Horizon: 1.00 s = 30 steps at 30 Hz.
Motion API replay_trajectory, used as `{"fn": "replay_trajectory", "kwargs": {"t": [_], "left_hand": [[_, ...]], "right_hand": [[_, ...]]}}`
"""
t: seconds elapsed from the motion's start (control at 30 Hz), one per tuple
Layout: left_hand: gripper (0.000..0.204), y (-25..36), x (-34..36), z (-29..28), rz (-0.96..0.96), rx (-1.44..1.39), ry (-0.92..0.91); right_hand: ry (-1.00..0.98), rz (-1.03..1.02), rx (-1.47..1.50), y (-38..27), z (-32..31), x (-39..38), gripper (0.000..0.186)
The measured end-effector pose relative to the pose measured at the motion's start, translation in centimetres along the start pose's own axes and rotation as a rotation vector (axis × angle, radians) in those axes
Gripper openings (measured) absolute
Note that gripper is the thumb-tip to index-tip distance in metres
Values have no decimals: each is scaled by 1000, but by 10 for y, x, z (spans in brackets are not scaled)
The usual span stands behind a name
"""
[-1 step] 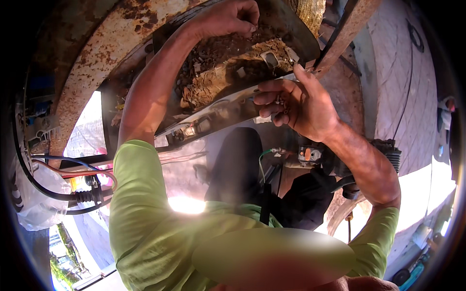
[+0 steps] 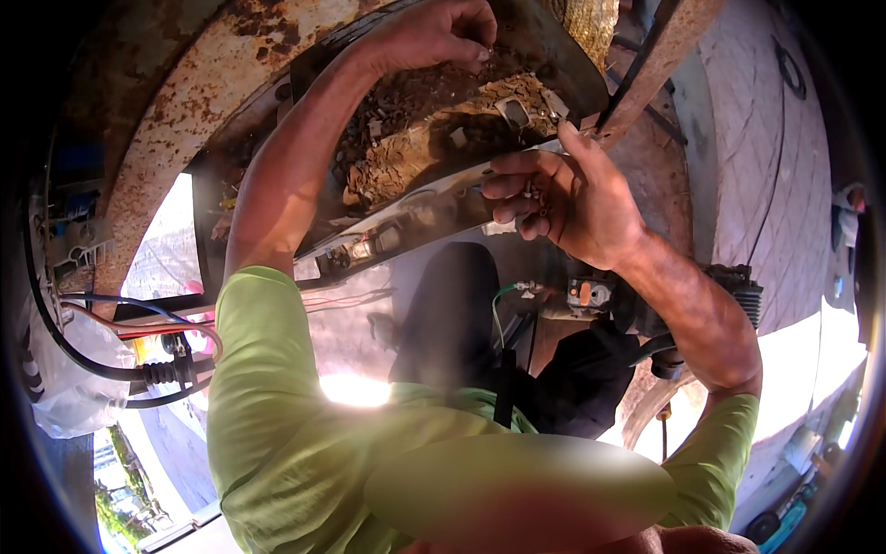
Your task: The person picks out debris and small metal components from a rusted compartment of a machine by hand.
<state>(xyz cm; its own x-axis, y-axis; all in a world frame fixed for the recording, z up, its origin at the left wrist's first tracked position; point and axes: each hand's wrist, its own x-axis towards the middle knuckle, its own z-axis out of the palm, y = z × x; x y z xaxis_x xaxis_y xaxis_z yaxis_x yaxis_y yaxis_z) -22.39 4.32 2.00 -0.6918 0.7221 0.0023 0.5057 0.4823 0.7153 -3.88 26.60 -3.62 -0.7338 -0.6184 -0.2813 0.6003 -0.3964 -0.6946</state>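
My left hand (image 2: 452,37) is closed in a pinch over a rusty metal tray (image 2: 586,78) at the top, its fingertips on or just above the dirt inside; what they hold is too small to make out. Cracked brown debris (image 2: 415,157) and small scraps lie in the tray. My right hand (image 2: 577,198) is at the tray's near right edge, palm partly up, with curled fingers cradling several small metal pieces (image 2: 537,205). A long metal rail (image 2: 369,242) with fittings runs along the tray's near side, under my hands.
A rusty curved beam (image 2: 185,120) arches at the upper left, a rusty upright (image 2: 651,74) at the upper right. Hoses (image 2: 97,374), coloured wires (image 2: 166,319) and a plastic bag (image 2: 74,406) are at the left. A finned dark component (image 2: 738,295) and a valve-like fitting (image 2: 586,294) sit below my right hand.
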Motion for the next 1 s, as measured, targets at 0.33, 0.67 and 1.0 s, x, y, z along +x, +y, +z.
{"fn": "replay_trajectory", "kwargs": {"t": [0.33,0.67,1.0], "left_hand": [[20,58,-10,24,75,-224,-117],[19,100,-55,61,181,185,-194],[19,82,-63,75,226,222,-108]], "right_hand": [[-63,-44,104,-4,-9,4,82],[-76,-102,79,-4,-1,-4,84],[-84,-70,91,4,-9,2,85]]}}
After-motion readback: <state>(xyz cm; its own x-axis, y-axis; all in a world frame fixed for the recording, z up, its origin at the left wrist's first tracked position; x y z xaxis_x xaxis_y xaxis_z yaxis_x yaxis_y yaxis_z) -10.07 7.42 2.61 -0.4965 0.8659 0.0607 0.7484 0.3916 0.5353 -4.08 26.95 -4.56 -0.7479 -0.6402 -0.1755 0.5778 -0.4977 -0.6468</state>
